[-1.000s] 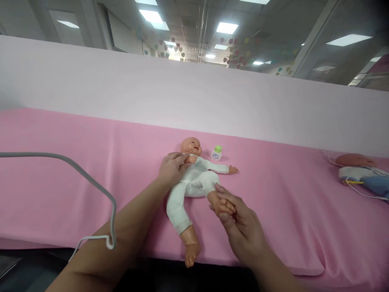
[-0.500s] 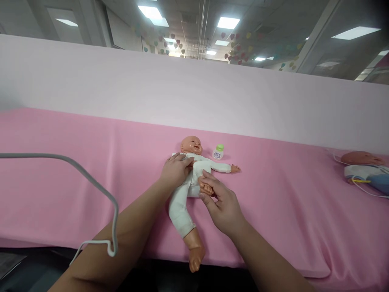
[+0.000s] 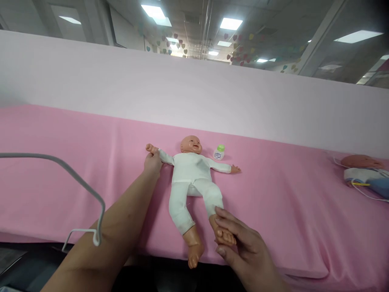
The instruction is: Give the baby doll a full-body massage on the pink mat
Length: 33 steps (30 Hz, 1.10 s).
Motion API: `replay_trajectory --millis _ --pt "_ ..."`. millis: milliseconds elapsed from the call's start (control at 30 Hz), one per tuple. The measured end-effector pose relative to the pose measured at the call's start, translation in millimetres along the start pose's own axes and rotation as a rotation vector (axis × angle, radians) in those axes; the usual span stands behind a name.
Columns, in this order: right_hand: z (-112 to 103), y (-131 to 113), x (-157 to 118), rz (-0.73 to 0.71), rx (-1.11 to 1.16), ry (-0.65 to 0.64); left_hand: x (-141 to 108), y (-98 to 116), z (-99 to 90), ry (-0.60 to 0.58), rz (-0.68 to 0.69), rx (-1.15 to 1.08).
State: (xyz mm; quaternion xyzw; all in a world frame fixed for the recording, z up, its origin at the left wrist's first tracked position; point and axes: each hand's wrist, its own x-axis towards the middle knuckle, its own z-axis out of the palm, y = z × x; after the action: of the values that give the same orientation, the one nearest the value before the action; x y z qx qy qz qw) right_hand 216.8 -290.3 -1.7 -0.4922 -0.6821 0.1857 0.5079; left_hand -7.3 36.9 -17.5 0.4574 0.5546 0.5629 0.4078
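A baby doll [image 3: 192, 168] in a white cloth suit lies face up on the pink sheet, its arms spread and its legs toward me. My left hand [image 3: 153, 161] is closed around the doll's arm at the left, near its small fist; most of my fingers are hidden. My right hand [image 3: 243, 243] grips the doll's other foot [image 3: 223, 233], fingers over the ankle and thumb beneath. The suit's white leg on that side lies stretched out. Beside the doll's head stands a small clear bottle [image 3: 219, 152] with a green cap.
The pink sheet [image 3: 288, 194] covers a long table with a low white wall [image 3: 194, 93] behind it. At the far right lies another doll [image 3: 363, 162] with thin tubing. A grey bent rod [image 3: 82, 182] crosses in front of my left forearm.
My right hand has drawn the doll's bent leg down and out straight. My left hand has moved from the doll's chest to its arm, now stretched out to the left.
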Motion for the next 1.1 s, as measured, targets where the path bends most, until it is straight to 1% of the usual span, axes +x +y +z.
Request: replay_trajectory --millis 67,100,133,200,333,400,500,600,667,767,833,900,1000,1100 --pt "0 1 -7 -0.019 -0.015 -0.019 5 -4 -0.1 0.017 -0.152 0.005" --pt "1 3 -10 -0.032 -0.02 -0.029 6 -5 0.1 0.023 -0.201 0.006" --pt "2 4 -14 -0.047 -0.022 -0.038 6 -5 0.4 0.025 -0.219 0.002" --pt "6 9 -19 -0.058 -0.025 -0.064 5 -5 1.2 0.026 -0.211 -0.015" --pt "17 16 -28 -0.036 -0.042 -0.14 2 -2 2.4 0.015 -0.185 -0.044" --pt "21 17 -30 -0.037 -0.044 -0.168 -2 1 2.7 0.012 -0.154 -0.039" --pt "23 12 -28 -0.07 -0.005 -0.155 -10 7 2.9 0.01 -0.049 0.02" --pt "19 1 -20 -0.139 0.05 -0.124 -25 18 3.6 -0.041 0.102 0.156" --pt "14 -8 -11 -0.165 0.06 -0.111 -37 25 5.4 -0.12 0.228 0.275" --pt "8 -15 6 -0.125 0.033 -0.084 -54 34 11.1 -0.268 0.438 0.474" --pt "8 -14 20 -0.069 0.002 -0.055 -64 36 15.8 -0.358 0.572 0.604" --pt "9 -10 36 -0.017 -0.033 -0.011 -71 37 20.0 -0.423 0.67 0.727" --pt "15 1 62 0.027 -0.067 0.032 -77 37 23.5 -0.446 0.738 0.881" --pt "22 13 85 0.036 -0.079 0.027 -78 36 23.9 -0.445 0.767 0.949"
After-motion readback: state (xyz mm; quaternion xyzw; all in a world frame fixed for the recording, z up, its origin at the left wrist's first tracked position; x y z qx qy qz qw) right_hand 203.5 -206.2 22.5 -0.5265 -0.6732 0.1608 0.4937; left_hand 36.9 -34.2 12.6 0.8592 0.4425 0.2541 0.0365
